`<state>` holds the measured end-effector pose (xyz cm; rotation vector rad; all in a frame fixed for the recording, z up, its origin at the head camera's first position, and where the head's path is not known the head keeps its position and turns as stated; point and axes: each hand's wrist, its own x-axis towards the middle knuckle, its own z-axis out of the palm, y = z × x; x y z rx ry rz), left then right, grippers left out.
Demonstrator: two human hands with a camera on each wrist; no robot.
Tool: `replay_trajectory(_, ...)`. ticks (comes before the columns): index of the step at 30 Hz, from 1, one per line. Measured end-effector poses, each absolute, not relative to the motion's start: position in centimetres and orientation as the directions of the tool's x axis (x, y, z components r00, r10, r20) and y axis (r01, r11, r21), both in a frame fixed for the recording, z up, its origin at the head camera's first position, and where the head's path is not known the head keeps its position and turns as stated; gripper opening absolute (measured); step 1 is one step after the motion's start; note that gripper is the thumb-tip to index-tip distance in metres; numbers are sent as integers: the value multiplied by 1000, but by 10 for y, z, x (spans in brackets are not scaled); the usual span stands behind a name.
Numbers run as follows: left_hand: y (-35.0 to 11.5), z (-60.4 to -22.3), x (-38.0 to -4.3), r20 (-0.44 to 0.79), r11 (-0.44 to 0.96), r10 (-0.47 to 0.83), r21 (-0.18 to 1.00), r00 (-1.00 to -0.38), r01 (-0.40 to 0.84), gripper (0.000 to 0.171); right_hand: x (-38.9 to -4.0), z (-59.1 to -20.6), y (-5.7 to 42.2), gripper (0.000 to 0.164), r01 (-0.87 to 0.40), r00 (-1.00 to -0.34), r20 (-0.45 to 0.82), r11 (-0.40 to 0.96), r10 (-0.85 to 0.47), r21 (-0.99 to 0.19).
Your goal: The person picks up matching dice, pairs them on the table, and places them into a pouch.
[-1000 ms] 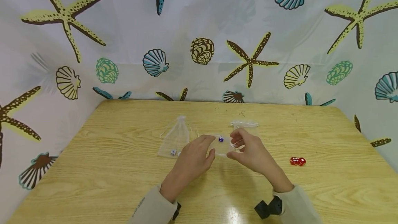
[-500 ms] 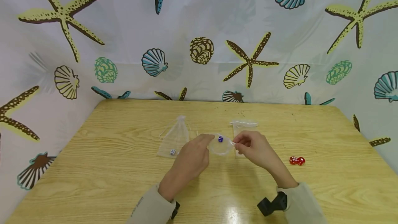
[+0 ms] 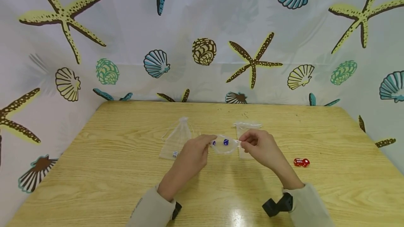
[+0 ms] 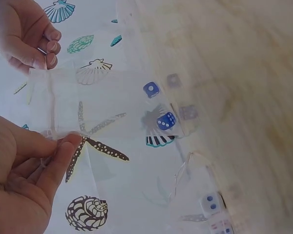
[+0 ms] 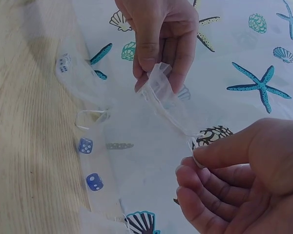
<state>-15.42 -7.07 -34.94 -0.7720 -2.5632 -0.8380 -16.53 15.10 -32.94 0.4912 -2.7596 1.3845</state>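
Observation:
A sheer white drawstring pouch (image 4: pixel 112 105) is stretched between my hands, its mouth upward. In the bottom of it lie two blue dice, one blue die (image 5: pixel 94 182) apart from the other blue die (image 5: pixel 85 146). My left hand (image 3: pixel 190 151) pinches one side of the mouth between thumb and fingers. At the opposite side my right hand (image 3: pixel 260 148) pinches the drawstring end (image 5: pixel 198 153) with thumb and forefinger. Both hands are above the table.
To the left lies a second sheer pouch (image 3: pixel 181 136) with white dice (image 3: pixel 175 154) inside. Behind my right hand, another flat pouch (image 3: pixel 247 125) rests on the wooden table (image 3: pixel 126 185). Red dice (image 3: pixel 301 162) sit at the right. A patterned cloth (image 3: pixel 176 62) hangs behind.
My right hand has closed on the drawstring and drawn it slightly right. My left hand has shifted a little left. A second blue die has come into sight in the pouch.

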Motion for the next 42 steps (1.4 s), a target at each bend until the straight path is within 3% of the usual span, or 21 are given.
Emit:
replay_trajectory(12,-76,-352,-158,469,669,253,547,-846,503,18,-166,-332,152,13,-266,-960,154,595,-233,-758)
replay_trajectory(19,-83,-349,-157,450,778,228,449,-863,440,13,-165,-331,150,10,-279,-958,164,628,-235,-727)
replay_trajectory(28,-90,-345,-156,516,862,200,311,-833,400,14,-164,-331,153,11,-253,-964,134,644,-228,-722)
replay_trajectory(42,-102,-344,-157,462,854,174,369,-870,367,18,-165,-333,169,11,-252,-966,145,645,-215,-721)
